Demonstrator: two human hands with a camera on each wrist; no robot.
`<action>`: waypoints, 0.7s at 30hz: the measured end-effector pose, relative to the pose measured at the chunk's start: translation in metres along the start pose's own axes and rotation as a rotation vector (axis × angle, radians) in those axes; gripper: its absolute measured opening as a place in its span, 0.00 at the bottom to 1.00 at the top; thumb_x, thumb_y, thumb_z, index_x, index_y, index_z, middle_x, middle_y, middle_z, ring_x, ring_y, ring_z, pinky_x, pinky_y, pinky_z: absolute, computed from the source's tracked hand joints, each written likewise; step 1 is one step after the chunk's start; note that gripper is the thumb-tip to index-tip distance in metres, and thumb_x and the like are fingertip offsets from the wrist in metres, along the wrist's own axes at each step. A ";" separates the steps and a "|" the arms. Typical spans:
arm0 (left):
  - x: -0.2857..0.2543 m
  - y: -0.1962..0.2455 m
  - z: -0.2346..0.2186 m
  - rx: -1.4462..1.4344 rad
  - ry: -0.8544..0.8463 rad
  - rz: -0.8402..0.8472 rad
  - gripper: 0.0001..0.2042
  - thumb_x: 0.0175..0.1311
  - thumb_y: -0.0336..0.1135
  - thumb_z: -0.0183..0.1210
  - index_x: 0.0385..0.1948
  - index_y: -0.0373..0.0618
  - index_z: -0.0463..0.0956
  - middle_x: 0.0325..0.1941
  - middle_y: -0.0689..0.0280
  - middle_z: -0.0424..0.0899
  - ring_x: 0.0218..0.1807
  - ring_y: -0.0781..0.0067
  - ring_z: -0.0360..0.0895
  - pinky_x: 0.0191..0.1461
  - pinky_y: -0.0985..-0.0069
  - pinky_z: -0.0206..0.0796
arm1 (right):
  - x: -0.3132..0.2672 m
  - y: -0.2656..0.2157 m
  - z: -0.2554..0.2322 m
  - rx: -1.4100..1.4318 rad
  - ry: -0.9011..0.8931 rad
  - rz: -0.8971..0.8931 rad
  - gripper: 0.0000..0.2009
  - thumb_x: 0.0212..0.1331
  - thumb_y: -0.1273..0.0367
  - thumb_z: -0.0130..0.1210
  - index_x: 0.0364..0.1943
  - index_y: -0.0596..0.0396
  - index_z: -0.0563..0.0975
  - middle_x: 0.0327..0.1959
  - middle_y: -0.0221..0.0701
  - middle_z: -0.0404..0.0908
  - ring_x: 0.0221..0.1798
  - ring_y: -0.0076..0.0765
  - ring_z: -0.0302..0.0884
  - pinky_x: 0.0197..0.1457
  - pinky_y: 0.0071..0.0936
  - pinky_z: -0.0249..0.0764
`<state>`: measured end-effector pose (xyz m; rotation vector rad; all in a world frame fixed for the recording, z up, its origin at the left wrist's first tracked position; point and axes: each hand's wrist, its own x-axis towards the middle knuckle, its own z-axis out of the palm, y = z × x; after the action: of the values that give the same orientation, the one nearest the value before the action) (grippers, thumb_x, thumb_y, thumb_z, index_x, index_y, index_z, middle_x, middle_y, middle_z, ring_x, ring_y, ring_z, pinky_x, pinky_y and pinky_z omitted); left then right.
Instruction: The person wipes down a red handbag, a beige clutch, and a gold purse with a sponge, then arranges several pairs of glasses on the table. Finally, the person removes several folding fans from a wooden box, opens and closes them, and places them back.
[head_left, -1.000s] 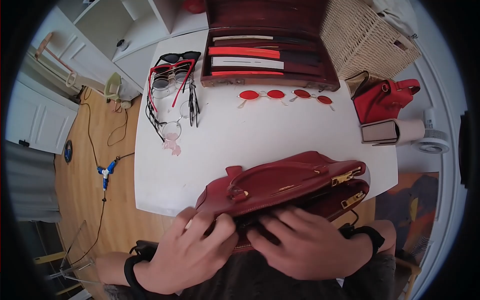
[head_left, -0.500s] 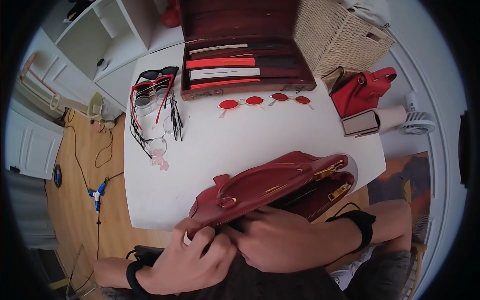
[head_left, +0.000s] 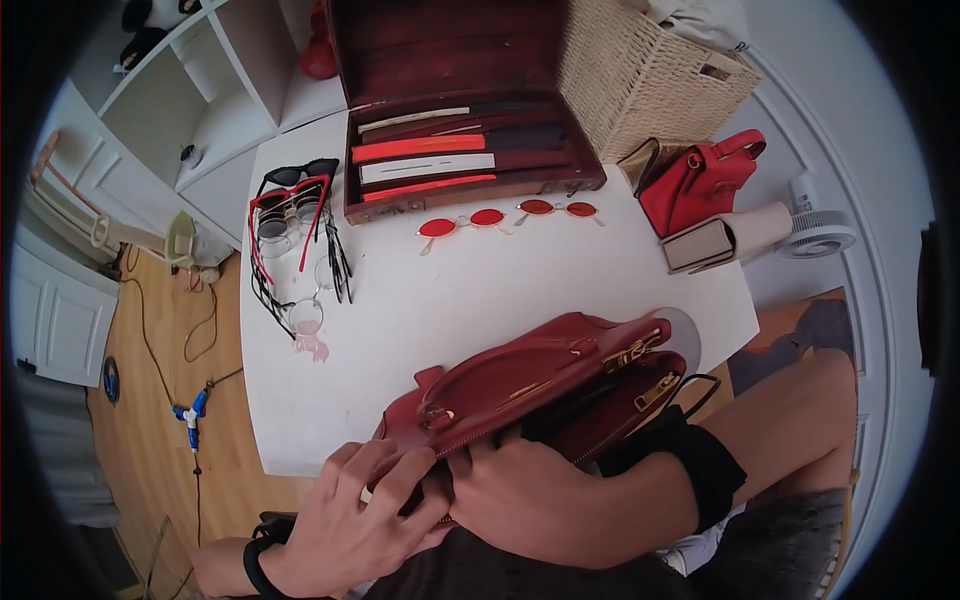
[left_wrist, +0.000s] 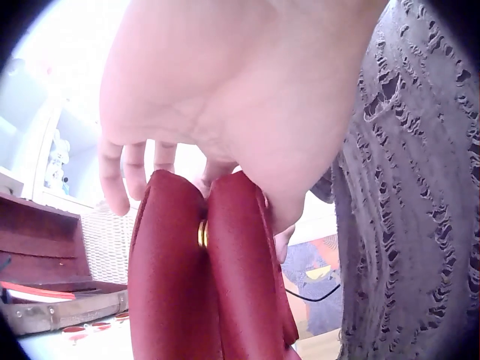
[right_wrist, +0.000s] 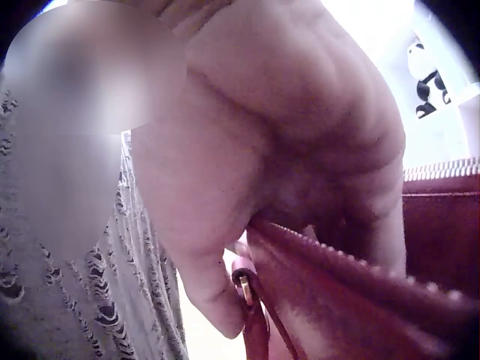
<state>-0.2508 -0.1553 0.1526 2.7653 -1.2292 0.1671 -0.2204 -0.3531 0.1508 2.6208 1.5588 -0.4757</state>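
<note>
A dark red leather handbag (head_left: 520,372) leans at the table's near edge with its zipped top open and gold zip pulls (head_left: 657,391) at the right end. My left hand (head_left: 340,515) grips the bag's left end, fingers over the top. In the left wrist view, the folded red end (left_wrist: 169,262) with a gold stud rises between fingers and thumb. Next to it, my right hand (head_left: 550,500) reaches into the opening, its fingertips hidden inside. The right wrist view shows the right thumb (right_wrist: 217,300) outside the near zipped wall and the fingers inside, straddling it.
Several pairs of eyeglasses (head_left: 290,225) lie at the table's left. An open dark red case (head_left: 560,190) stands at the back, two pairs of red-lensed sunglasses (head_left: 487,217) before it. A small red bag (head_left: 690,195), a beige bag (head_left: 700,245) and a woven basket (head_left: 640,90) are at right.
My right hand has shifted left along the opening toward my left hand, its forearm now angled up to the right. The left hand keeps its grip. The head view has turned, moving the table leftward.
</note>
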 end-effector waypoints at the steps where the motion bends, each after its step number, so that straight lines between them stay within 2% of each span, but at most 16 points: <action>1: 0.000 0.000 0.000 0.004 0.004 0.003 0.16 0.49 0.51 0.67 0.34 0.54 0.80 0.59 0.62 0.65 0.57 0.53 0.63 0.53 0.61 0.64 | 0.000 0.000 0.000 -0.047 -0.012 -0.019 0.11 0.54 0.65 0.55 0.32 0.58 0.82 0.35 0.41 0.78 0.39 0.43 0.75 0.34 0.32 0.78; 5: 0.000 0.002 0.000 -0.026 -0.009 -0.002 0.16 0.51 0.52 0.66 0.34 0.54 0.80 0.60 0.60 0.65 0.57 0.53 0.65 0.53 0.63 0.64 | -0.009 -0.002 -0.005 -0.192 0.072 -0.018 0.12 0.54 0.64 0.55 0.33 0.57 0.82 0.36 0.39 0.77 0.39 0.41 0.73 0.32 0.30 0.76; 11: 0.002 0.003 -0.002 -0.025 -0.019 0.015 0.16 0.51 0.52 0.66 0.34 0.54 0.80 0.60 0.59 0.65 0.56 0.53 0.66 0.54 0.64 0.65 | -0.014 0.000 -0.001 -0.206 0.160 -0.097 0.11 0.54 0.64 0.54 0.32 0.56 0.82 0.40 0.39 0.76 0.40 0.38 0.72 0.39 0.30 0.73; 13: 0.002 0.002 -0.001 -0.024 -0.028 0.017 0.15 0.50 0.51 0.67 0.34 0.54 0.80 0.59 0.59 0.65 0.56 0.53 0.66 0.54 0.64 0.65 | -0.012 0.006 0.007 -0.192 0.303 -0.186 0.11 0.56 0.65 0.53 0.30 0.59 0.80 0.37 0.38 0.75 0.41 0.39 0.73 0.43 0.34 0.73; 14: 0.001 0.000 0.002 -0.014 -0.021 0.026 0.14 0.50 0.50 0.67 0.34 0.55 0.80 0.60 0.59 0.65 0.57 0.53 0.66 0.54 0.64 0.66 | -0.012 0.009 0.008 -0.196 0.304 -0.185 0.11 0.56 0.65 0.53 0.30 0.59 0.80 0.37 0.38 0.75 0.41 0.39 0.73 0.43 0.34 0.73; 16: 0.001 -0.001 0.005 0.000 -0.010 0.035 0.13 0.50 0.49 0.67 0.34 0.56 0.80 0.60 0.59 0.65 0.57 0.53 0.66 0.54 0.64 0.66 | -0.012 0.020 0.006 0.072 0.187 -0.217 0.14 0.51 0.63 0.55 0.32 0.63 0.79 0.38 0.40 0.78 0.42 0.41 0.76 0.46 0.32 0.74; 18: 0.003 -0.003 0.005 -0.041 -0.006 0.076 0.12 0.50 0.47 0.67 0.34 0.57 0.81 0.59 0.59 0.65 0.57 0.53 0.66 0.53 0.64 0.66 | -0.013 0.031 0.004 0.082 0.166 -0.253 0.14 0.53 0.65 0.55 0.33 0.66 0.76 0.34 0.42 0.79 0.38 0.44 0.78 0.45 0.34 0.76; 20: 0.003 -0.001 0.006 -0.052 0.002 0.054 0.12 0.52 0.47 0.66 0.34 0.56 0.79 0.60 0.61 0.65 0.58 0.55 0.65 0.53 0.65 0.66 | -0.008 0.037 -0.009 0.425 -0.011 -0.222 0.12 0.57 0.68 0.54 0.32 0.68 0.73 0.32 0.44 0.78 0.34 0.44 0.79 0.41 0.33 0.79; 21: 0.003 0.000 0.005 -0.068 0.004 0.030 0.11 0.54 0.47 0.65 0.34 0.55 0.78 0.61 0.63 0.64 0.60 0.58 0.64 0.52 0.65 0.65 | -0.010 0.040 -0.026 0.565 -0.186 -0.154 0.11 0.59 0.70 0.54 0.31 0.70 0.73 0.31 0.45 0.76 0.35 0.44 0.79 0.38 0.32 0.80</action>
<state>-0.2492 -0.1581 0.1484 2.6892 -1.2517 0.1306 -0.1840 -0.3762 0.1746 2.7132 1.7746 -1.3019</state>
